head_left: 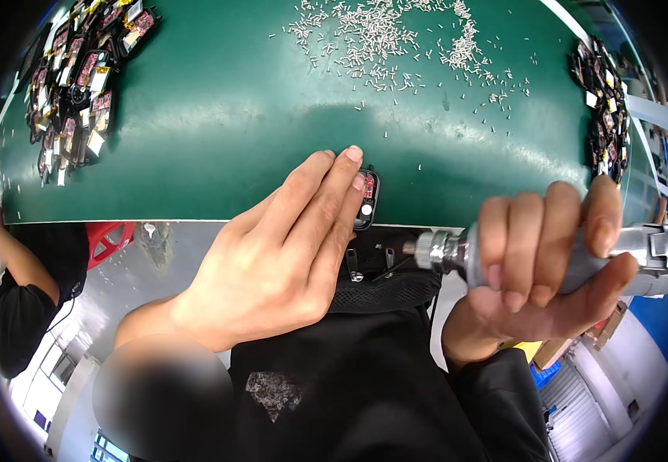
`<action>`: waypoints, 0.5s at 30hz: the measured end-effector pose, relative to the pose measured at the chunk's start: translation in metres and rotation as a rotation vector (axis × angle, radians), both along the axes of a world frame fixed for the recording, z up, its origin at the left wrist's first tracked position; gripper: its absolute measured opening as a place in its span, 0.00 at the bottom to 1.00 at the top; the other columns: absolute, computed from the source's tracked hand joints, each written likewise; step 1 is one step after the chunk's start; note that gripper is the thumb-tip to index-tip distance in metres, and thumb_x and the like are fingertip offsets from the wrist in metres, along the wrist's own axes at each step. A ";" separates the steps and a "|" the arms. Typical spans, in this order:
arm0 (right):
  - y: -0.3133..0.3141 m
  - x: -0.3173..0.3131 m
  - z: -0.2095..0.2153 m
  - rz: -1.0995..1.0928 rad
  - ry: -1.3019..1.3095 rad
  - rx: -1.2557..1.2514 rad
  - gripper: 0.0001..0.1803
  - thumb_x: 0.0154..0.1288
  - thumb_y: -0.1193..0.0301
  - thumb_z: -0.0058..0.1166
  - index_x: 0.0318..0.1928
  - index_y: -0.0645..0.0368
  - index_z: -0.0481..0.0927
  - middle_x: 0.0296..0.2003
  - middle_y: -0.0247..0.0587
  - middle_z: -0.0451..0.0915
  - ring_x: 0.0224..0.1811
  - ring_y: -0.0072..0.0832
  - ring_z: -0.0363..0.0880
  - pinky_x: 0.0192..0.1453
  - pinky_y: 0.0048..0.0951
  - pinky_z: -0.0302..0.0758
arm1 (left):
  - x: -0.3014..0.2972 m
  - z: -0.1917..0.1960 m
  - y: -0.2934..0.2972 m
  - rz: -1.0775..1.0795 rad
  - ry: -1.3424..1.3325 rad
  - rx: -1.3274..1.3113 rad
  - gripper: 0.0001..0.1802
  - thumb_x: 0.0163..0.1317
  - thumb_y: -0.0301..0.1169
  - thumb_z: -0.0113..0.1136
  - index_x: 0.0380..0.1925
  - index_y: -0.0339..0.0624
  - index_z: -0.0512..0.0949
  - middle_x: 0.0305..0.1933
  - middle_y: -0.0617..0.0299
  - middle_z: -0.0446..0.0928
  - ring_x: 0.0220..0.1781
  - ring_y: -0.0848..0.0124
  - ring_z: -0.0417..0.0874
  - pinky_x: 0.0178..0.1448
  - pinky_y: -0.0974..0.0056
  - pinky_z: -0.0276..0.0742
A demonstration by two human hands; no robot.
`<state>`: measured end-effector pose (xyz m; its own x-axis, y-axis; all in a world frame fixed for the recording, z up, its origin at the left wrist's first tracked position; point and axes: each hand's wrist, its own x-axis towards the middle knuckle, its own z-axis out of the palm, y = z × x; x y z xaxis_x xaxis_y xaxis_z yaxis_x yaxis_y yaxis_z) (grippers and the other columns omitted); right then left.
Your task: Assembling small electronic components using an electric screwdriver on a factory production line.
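Note:
A small black device housing (pixel 370 212) with a red circuit board and a round white part lies at the near edge of the green table. My left hand (pixel 272 246) is laid out flat with its fingers straight and side by side, their tips over the left side of the housing. Its thumb is hidden beneath. To the right, my right hand (pixel 546 258) is wrapped round a grey and silver powered screwdriver (pixel 457 254). The tool is held sideways, its tip pointing left and apart from the housing.
Many small silver screws (pixel 372 38) are strewn over the far part of the table (pixel 211 115). Heaps of similar devices lie at left (pixel 80 92) and right (pixel 603 108). A co-worker's arm (pixel 22 262) shows at left, near a red stool (pixel 107 240). A black zipped pouch (pixel 380 291) is below the table edge.

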<state>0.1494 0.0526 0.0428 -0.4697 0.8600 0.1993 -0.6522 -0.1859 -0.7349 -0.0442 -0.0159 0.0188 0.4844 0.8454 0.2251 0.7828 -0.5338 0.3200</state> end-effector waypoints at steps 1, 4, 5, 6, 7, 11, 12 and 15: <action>0.008 0.001 0.004 0.021 -0.014 0.014 0.13 0.69 0.59 0.45 0.39 0.55 0.69 0.16 0.31 0.65 0.15 0.20 0.64 0.26 0.24 0.64 | -0.001 -0.002 -0.002 -0.009 0.041 0.031 0.25 0.41 0.20 0.62 0.43 0.20 0.74 0.49 0.40 0.75 0.46 0.51 0.79 0.44 0.58 0.80; 0.024 -0.005 0.004 0.060 -0.040 0.085 0.14 0.70 0.57 0.43 0.38 0.56 0.70 0.16 0.30 0.64 0.16 0.19 0.63 0.28 0.23 0.63 | -0.001 -0.004 -0.003 -0.023 0.080 0.061 0.23 0.42 0.21 0.60 0.41 0.19 0.75 0.49 0.39 0.75 0.47 0.50 0.78 0.45 0.58 0.80; 0.026 -0.007 0.003 0.064 -0.043 0.081 0.14 0.70 0.57 0.43 0.38 0.56 0.70 0.16 0.30 0.64 0.16 0.19 0.63 0.28 0.23 0.63 | -0.001 -0.005 -0.003 -0.019 0.077 0.057 0.23 0.42 0.21 0.60 0.41 0.19 0.75 0.49 0.39 0.75 0.47 0.50 0.78 0.45 0.58 0.80; 0.027 -0.010 0.002 0.055 -0.066 0.093 0.15 0.70 0.57 0.42 0.38 0.56 0.70 0.16 0.30 0.64 0.16 0.19 0.62 0.28 0.23 0.62 | -0.001 -0.005 -0.002 -0.023 0.070 0.061 0.22 0.41 0.21 0.60 0.40 0.18 0.75 0.49 0.38 0.75 0.48 0.50 0.78 0.46 0.58 0.80; 0.028 -0.012 0.000 0.046 -0.089 0.104 0.15 0.70 0.57 0.41 0.38 0.56 0.70 0.16 0.29 0.63 0.16 0.19 0.62 0.28 0.23 0.61 | -0.001 -0.006 -0.002 -0.026 0.063 0.065 0.22 0.41 0.21 0.60 0.39 0.18 0.75 0.49 0.37 0.75 0.48 0.50 0.78 0.46 0.58 0.80; 0.028 -0.018 -0.008 0.036 -0.069 0.070 0.15 0.71 0.57 0.40 0.37 0.56 0.70 0.15 0.28 0.63 0.16 0.18 0.61 0.27 0.23 0.60 | 0.001 -0.010 -0.004 0.017 0.011 0.083 0.21 0.38 0.20 0.59 0.37 0.18 0.76 0.47 0.38 0.76 0.47 0.51 0.79 0.46 0.59 0.80; 0.027 -0.019 -0.011 0.014 -0.081 0.060 0.15 0.71 0.57 0.40 0.37 0.56 0.70 0.15 0.28 0.62 0.16 0.18 0.61 0.27 0.23 0.60 | 0.001 -0.012 -0.003 0.014 0.012 0.113 0.21 0.38 0.20 0.59 0.36 0.18 0.76 0.46 0.38 0.76 0.46 0.51 0.79 0.45 0.59 0.81; 0.026 -0.019 -0.010 0.007 -0.108 0.039 0.15 0.71 0.58 0.39 0.36 0.55 0.70 0.15 0.28 0.62 0.16 0.18 0.61 0.27 0.22 0.60 | 0.001 -0.015 -0.002 0.016 0.001 0.141 0.20 0.37 0.19 0.59 0.35 0.18 0.77 0.45 0.39 0.77 0.45 0.52 0.80 0.44 0.60 0.81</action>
<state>0.1303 0.0789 0.0333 -0.4966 0.8491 0.1802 -0.5675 -0.1606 -0.8076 -0.0434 -0.0179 0.0043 0.4715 0.8131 0.3414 0.7917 -0.5608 0.2422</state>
